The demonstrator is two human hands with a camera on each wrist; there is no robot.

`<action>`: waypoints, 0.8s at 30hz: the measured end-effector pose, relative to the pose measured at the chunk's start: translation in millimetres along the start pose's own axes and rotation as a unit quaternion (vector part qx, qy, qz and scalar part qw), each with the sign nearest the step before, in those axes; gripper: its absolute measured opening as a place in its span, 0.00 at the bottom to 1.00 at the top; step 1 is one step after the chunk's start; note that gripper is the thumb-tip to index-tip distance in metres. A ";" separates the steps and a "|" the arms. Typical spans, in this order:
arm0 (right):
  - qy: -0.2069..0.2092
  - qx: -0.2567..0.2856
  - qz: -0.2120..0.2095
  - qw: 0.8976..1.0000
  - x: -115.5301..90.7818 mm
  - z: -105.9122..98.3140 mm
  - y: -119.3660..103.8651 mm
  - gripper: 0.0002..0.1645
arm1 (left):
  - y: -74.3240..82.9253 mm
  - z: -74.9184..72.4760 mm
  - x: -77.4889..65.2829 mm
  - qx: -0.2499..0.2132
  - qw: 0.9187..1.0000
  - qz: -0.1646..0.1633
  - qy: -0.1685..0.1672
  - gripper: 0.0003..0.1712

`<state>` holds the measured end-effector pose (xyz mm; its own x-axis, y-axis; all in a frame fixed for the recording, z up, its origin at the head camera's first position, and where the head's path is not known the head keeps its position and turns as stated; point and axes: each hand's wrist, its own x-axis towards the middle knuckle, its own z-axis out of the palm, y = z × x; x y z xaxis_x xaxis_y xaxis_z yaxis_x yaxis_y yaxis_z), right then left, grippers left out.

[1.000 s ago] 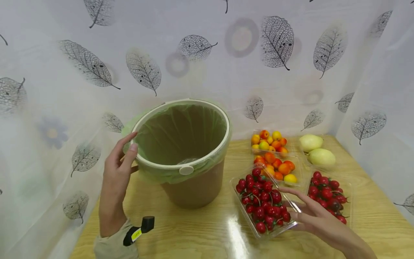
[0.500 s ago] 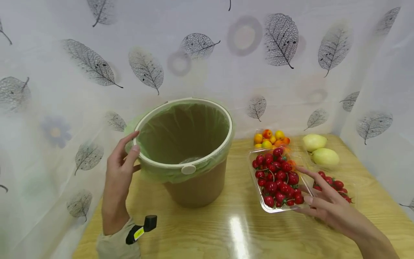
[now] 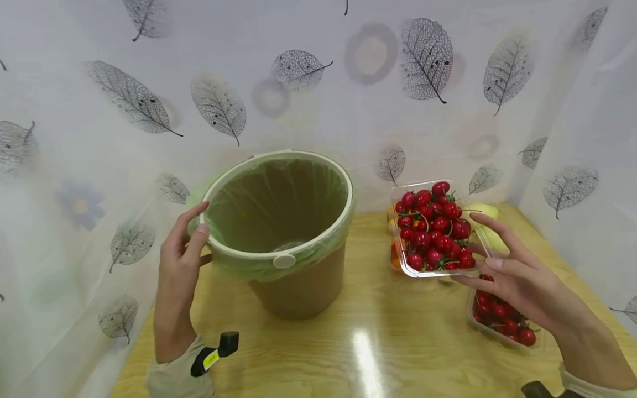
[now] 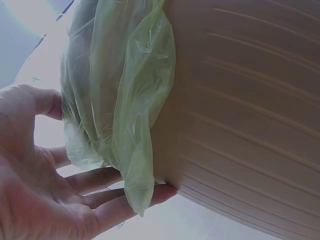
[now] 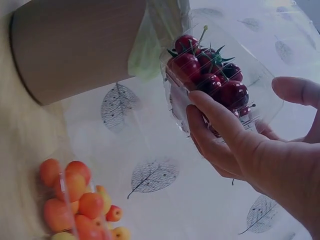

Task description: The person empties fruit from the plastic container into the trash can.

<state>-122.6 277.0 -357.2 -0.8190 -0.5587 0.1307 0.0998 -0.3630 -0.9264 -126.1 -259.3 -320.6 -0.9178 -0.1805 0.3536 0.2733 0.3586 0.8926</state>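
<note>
My right hand (image 3: 527,282) holds up a clear plastic punnet (image 3: 418,272) of small glossy red fruits (image 3: 434,226), tilted toward me. Some of the fruits have green leafy tops and thin stems. The right wrist view has the fingers beneath the punnet (image 5: 175,107), with the thumb at its other side. On the left stands a brown bin (image 3: 298,296) with a cream rim and a green plastic liner (image 3: 249,271). My left hand (image 3: 179,276) touches the bin's left rim. In the left wrist view its fairly straight fingers lie against the liner (image 4: 145,75) and the bin's side.
Another punnet of red fruits (image 3: 502,318) sits on the wooden table (image 3: 318,359), partly behind my right hand. Orange and yellow fruits (image 5: 75,195) show low in the right wrist view. Pale yellow fruits (image 3: 485,211) stand farther back. A leaf-printed sheet (image 3: 318,121) surrounds the table.
My right hand has raised the punnet of red fruits and carried it back and to the right, over the orange fruits. The left hand stays at the bin's rim.
</note>
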 end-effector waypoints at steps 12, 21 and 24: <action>0.038 -0.024 -0.076 0.996 33.9 16.1 -39.0 0.43 | 3.1 -0.9 2.6 -0.001 1.000 0.000 0.000 0.25; 0.030 -0.037 -0.105 0.993 72.8 47.6 -56.3 0.40 | 1.4 -0.9 -0.5 -0.015 1.000 0.004 0.009 0.24; 0.013 -0.002 -0.112 0.994 85.6 57.1 -58.4 0.40 | 0.6 -1.3 -1.6 0.006 1.000 0.009 0.016 0.24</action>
<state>-166.3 207.8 -271.8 -0.8348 -0.4443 0.3251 -0.0888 -0.4741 -0.8760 -124.1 -260.0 -320.3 -0.9032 -0.2031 0.3782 0.2855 0.3736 0.8826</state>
